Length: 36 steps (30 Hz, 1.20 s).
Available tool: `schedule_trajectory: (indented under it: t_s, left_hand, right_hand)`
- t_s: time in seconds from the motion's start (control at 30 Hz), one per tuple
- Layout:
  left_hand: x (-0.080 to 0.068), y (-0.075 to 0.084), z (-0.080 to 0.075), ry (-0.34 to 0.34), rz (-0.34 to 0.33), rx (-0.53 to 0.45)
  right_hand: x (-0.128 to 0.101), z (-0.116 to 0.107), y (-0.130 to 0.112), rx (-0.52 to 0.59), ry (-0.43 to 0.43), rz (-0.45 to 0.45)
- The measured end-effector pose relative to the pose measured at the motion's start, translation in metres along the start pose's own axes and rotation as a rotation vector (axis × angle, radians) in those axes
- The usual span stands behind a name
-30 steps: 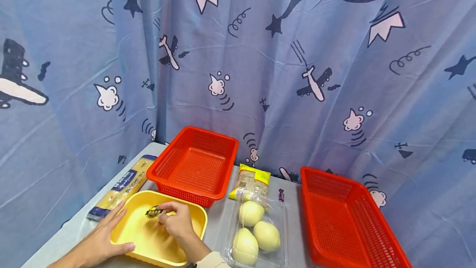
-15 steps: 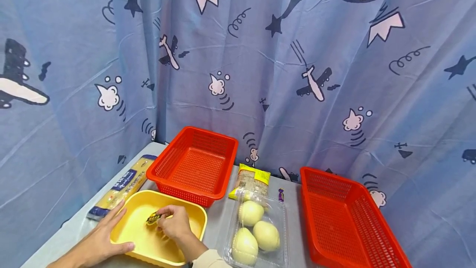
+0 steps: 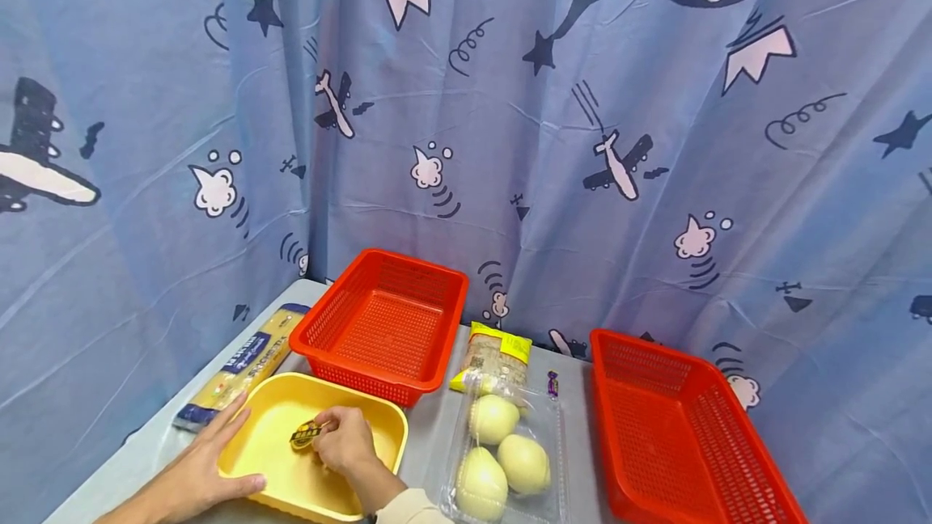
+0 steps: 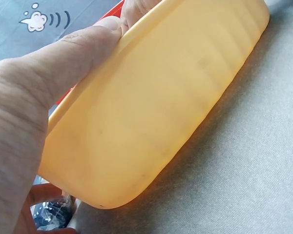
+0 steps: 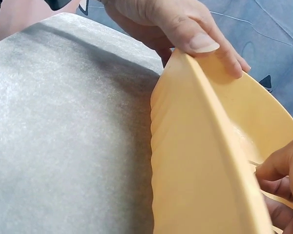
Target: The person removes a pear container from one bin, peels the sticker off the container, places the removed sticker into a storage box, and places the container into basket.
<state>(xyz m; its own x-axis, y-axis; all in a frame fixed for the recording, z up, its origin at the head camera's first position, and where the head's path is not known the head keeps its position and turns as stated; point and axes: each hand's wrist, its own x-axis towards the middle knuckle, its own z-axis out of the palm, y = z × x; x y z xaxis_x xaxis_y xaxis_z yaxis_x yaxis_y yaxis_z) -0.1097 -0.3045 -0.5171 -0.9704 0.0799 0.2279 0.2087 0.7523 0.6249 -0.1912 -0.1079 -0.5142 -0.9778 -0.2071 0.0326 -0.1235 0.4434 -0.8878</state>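
In the head view, my left hand (image 3: 192, 467) holds the near left corner of a yellow plastic basin (image 3: 396, 435). Its thumb lies at the near rim and its fingers stretch along the left side. The left wrist view shows that thumb pressed to the rim of the basin (image 4: 151, 112). My right hand (image 3: 345, 443) is inside the basin and pinches the edge of a small black and gold label (image 3: 305, 434). From the right wrist view, the basin wall partly covers the right hand (image 5: 288, 180), and the label cannot be seen.
Behind the basin stands a red plastic basket (image 3: 379, 390), with a spaghetti pack (image 3: 243, 366) to its left. Rightward are a clear clamshell (image 3: 539, 411) holding three pale round fruits, a yellow-edged bag (image 3: 495, 354), a purple-wrapped candy (image 3: 552, 383) and another red basket (image 3: 607, 419). A curtain (image 3: 451, 144) hangs behind.
My right hand and the label have moved slightly down in the head view, and the label has turned a little in the fingers. The left hand stays at the basin's corner.
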Motion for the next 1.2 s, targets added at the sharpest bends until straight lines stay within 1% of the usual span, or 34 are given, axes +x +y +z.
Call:
schedule_trajectory:
  t_s: [0.1,0.17,0.27,0.4,0.57,0.63,0.8,0.9,1.1,1.13,1.2]
  left_hand:
    - [-0.001,0.000,0.001,-0.014,-0.018,-0.004]
    - [-0.002,0.000,0.001,-0.032,-0.046,-0.006]
    - [-0.001,-0.001,0.002,-0.021,-0.029,-0.005]
    - [0.000,-0.001,0.002,0.013,0.017,-0.001]
    - [0.000,0.001,0.005,-0.043,-0.059,-0.016]
    - [0.000,0.001,0.007,-0.050,-0.067,-0.022]
    - [0.002,0.002,0.009,-0.013,-0.024,-0.026]
    - [0.001,0.000,0.007,-0.006,-0.013,-0.024]
    - [0.000,-0.003,0.004,0.020,0.010,-0.020]
    - [0.000,-0.003,0.004,0.020,0.012,-0.021]
    - [0.001,-0.002,0.004,-0.004,-0.016,-0.029]
  right_hand:
    - [-0.002,-0.001,0.000,-0.025,0.004,-0.010]
    - [-0.003,-0.002,0.000,-0.021,-0.006,-0.005]
    - [-0.004,-0.004,-0.001,-0.047,-0.009,-0.011]
    - [-0.005,-0.007,-0.002,-0.077,0.001,-0.026]
    - [-0.007,-0.010,0.000,-0.093,0.004,-0.002]
    - [-0.007,-0.011,0.001,-0.091,0.007,0.006]
    - [-0.009,-0.013,0.002,-0.096,0.036,-0.010]
    - [-0.009,-0.013,0.001,-0.089,0.040,-0.009]
    - [-0.007,-0.013,-0.003,-0.111,0.054,-0.008]
    - [-0.007,-0.013,-0.003,-0.117,0.062,-0.007]
    - [-0.007,-0.014,-0.003,-0.113,0.073,-0.007]
